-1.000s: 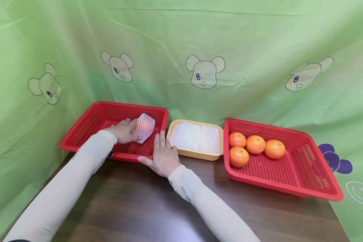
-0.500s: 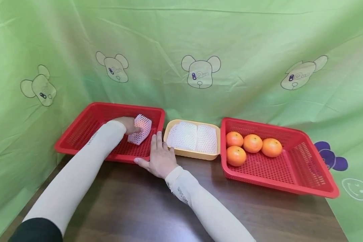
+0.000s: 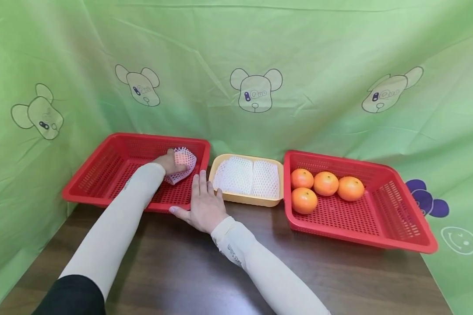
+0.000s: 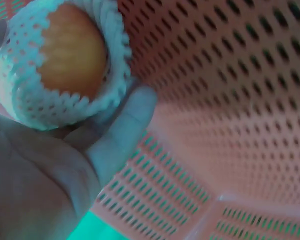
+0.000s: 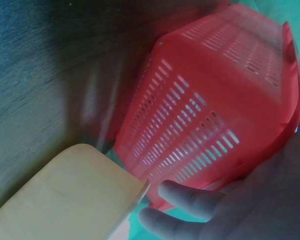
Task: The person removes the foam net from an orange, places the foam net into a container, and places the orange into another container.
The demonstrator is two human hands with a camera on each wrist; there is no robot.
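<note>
An orange [image 4: 72,55] in a white foam net sleeve [image 4: 25,85] is inside the left red basket [image 3: 120,176], near its right end. My left hand [image 3: 168,162] reaches into the basket and grips the netted orange; its thumb lies across the net in the head view. Seen from the left wrist, fingers curl around the sleeve, with bare orange skin showing at its mouth. My right hand [image 3: 206,208] rests on the basket's front right corner with fingers straight. The right wrist view shows this basket's perforated outer wall [image 5: 185,110] beside the hand.
A yellow tray [image 3: 256,201] holding white foam nets [image 3: 238,175] stands just right of my right hand. Beyond it, another red basket [image 3: 362,243] holds several oranges [image 3: 326,183]. Green printed curtain [image 3: 189,100] hangs behind the brown table [image 3: 189,271].
My left hand has shifted to the right around the netted orange, which has tilted and turned. The right hand stays at the basket corner. The whole head view has drifted slightly.
</note>
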